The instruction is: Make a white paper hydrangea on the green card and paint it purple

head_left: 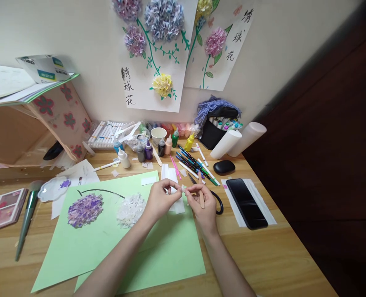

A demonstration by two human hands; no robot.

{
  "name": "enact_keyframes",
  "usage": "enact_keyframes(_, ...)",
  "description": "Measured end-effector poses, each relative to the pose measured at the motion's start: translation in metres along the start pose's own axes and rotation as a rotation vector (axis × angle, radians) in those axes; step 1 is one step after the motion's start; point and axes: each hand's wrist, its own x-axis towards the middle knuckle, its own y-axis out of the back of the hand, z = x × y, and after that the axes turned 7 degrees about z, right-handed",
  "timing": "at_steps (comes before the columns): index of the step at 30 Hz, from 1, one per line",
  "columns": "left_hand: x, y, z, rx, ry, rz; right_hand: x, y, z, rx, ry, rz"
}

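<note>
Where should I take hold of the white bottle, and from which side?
Probably best around its body, below the nozzle, from the near side. The white bottle stands upright, its wider body offering more to hold; the blue bottle is behind it, the grey bottle to its right.

Wooden table (3,266): green sheets (65,255), brush (25,218), black mouse (224,166), markers (192,164).

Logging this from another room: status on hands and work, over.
Left hand and right hand: both pinching small white piece; right also holds wooden stick. White cluster on green paper, beside purple cluster. Scissors partly hidden by right hand.
</note>
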Motion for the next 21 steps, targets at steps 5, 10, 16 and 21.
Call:
enact_keyframes(5, 0.0016, 0.0012, -0.0011, 0.006, 0.011, -0.021, 0.0015, 0.0015, 0.0011, 0.013, -0.029, -0.014)
enact_keyframes(10, 0.0029, 0.0029, -0.0025, 0.021, 0.004, -0.02, 0.0033, 0.0018, 0.0032, 0.062, -0.081, -0.029)
enact_keyframes(16, 0.0022, 0.003, -0.0022, 0.052, -0.014, -0.007, 0.0034, 0.0009, 0.0032, 0.067, -0.094, -0.049)
enact_keyframes(21, 0.0024, 0.0023, -0.0019, 0.076, -0.033, 0.0, 0.0037, 0.0006, 0.0036, 0.062, -0.086, -0.04)
